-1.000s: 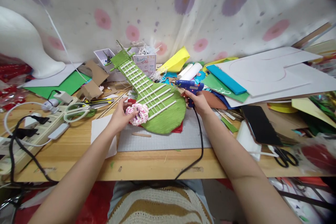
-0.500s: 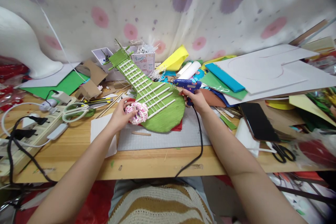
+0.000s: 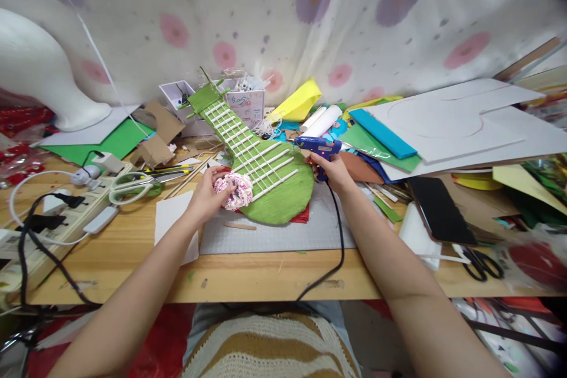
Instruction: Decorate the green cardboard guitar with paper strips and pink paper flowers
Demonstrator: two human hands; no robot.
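A green paper guitar (image 3: 283, 198) with white stick frets and strings lies tilted over a grey cutting mat (image 3: 274, 238), its neck toward the back left. My left hand (image 3: 209, 194) is closed on a white flower (image 3: 237, 192) with pink and purple specks, pressed at the guitar body's lower left edge. In my right hand (image 3: 331, 171) is a blue glue gun (image 3: 318, 145), its nozzle pointing left above the guitar's upper right edge. Red material (image 3: 301, 215) shows under the guitar. The glue gun's black cord runs down off the table's front edge.
On the left are a power strip (image 3: 95, 195) with cords, scissors (image 3: 130, 188) and a white foam head (image 3: 44, 71). A phone (image 3: 440, 209), black-handled scissors (image 3: 482, 263) and large white boards (image 3: 456, 124) are on the right. Boxes (image 3: 245, 107) and paper rolls (image 3: 321, 122) stand behind.
The view shifts slightly with the head. Both hands keep their holds on the flower and the glue gun, and the guitar stays in place.
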